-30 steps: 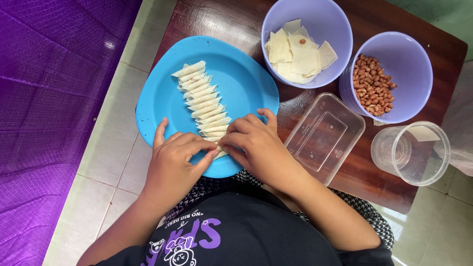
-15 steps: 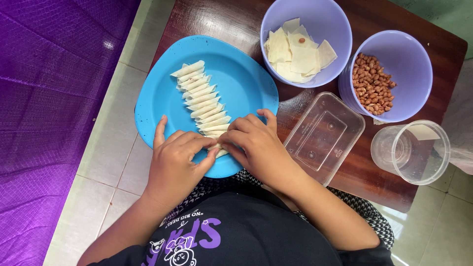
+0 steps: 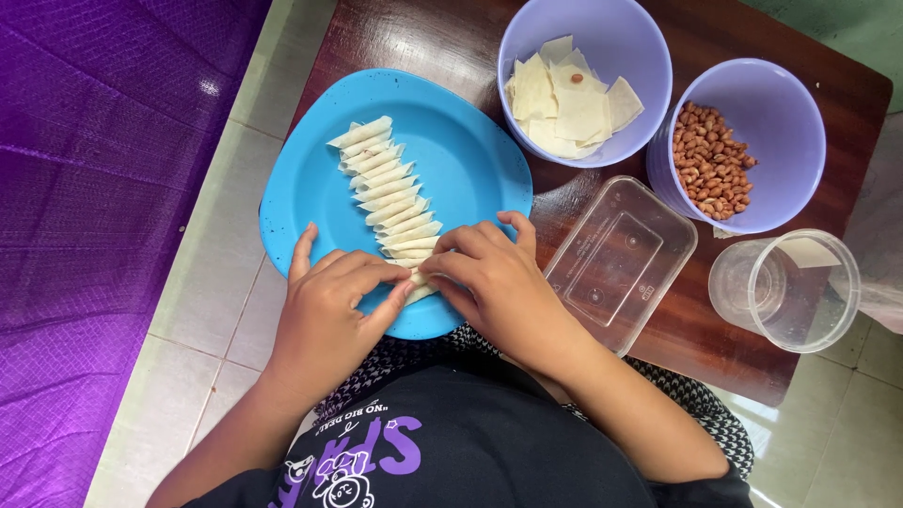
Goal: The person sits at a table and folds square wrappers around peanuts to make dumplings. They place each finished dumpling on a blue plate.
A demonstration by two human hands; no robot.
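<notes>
A blue plate (image 3: 470, 150) on a dark wooden table carries a row of several pale rolled pastry sticks (image 3: 381, 183). At the near end of that row, my left hand (image 3: 329, 315) and my right hand (image 3: 494, 282) meet, their fingertips pinching one small pastry roll (image 3: 419, 285) against the plate. Both hands curl around this roll and hide most of it.
A purple bowl (image 3: 611, 38) of cut pastry sheets and a purple bowl (image 3: 776, 103) of peanuts stand at the back right. A clear rectangular container (image 3: 621, 263) lies beside my right hand, and a clear round cup (image 3: 785, 292) sits further right. Purple cloth (image 3: 94, 188) covers the left.
</notes>
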